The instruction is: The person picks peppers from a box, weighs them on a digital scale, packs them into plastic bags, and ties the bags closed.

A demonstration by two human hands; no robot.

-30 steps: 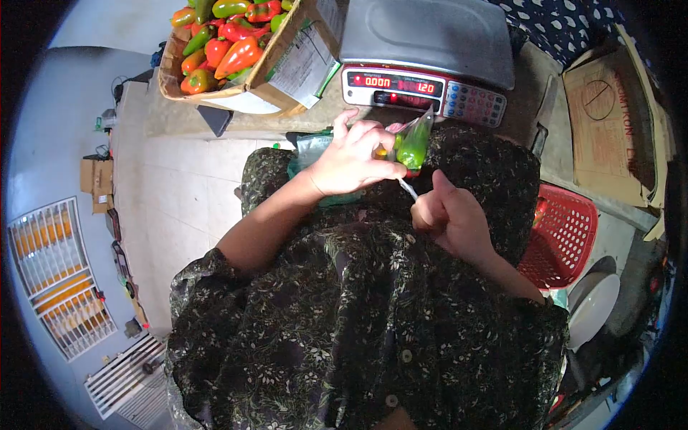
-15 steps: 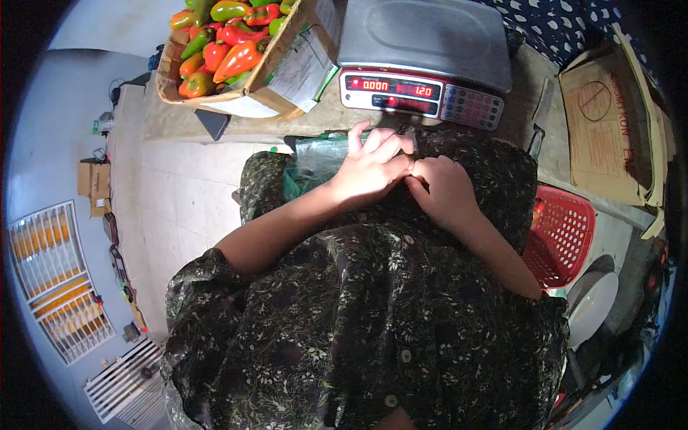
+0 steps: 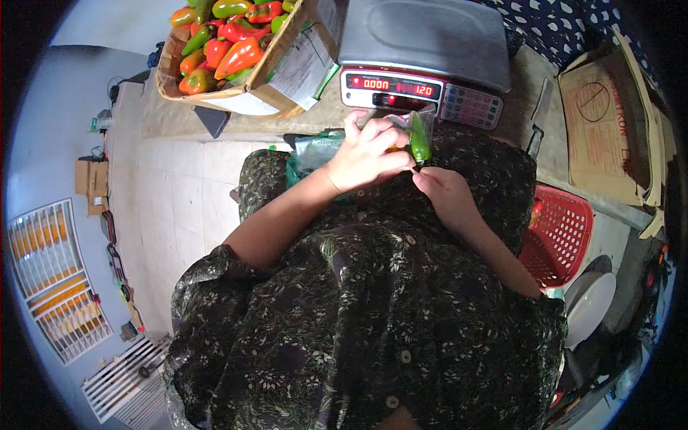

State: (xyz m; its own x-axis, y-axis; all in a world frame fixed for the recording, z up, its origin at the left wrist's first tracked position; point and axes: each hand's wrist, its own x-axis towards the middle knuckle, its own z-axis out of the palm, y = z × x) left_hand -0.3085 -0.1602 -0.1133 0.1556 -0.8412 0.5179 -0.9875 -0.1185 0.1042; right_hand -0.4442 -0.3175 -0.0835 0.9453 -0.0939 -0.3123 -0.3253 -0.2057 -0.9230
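Two bare hands are meeting over the person's lap, just in front of the scale. The left hand is reaching in from the left with its forearm slanting upward, its back turned up, one finger lifting and the others curling around a small clear bag. The right hand is angling in from the lower right, bringing thumb and forefinger to the bag's near end, beside the left fingertips; whether they are gripping it, I cannot tell.

The one small bag is standing out beyond the left fingers, showing one green pepper plainly; how many more it is holding, I cannot tell. One larger greenish bag is lying behind the left wrist.

The one scale is showing two lit red readings on its upper row, "1.20" being the right-hand one. To its left, one open carton is holding well over a dozen red, green and orange peppers, too overlapped for counting, and one flat dark object is lying just beside it. On the right I am seeing one knife, one cardboard box, one red basket and one white dish.
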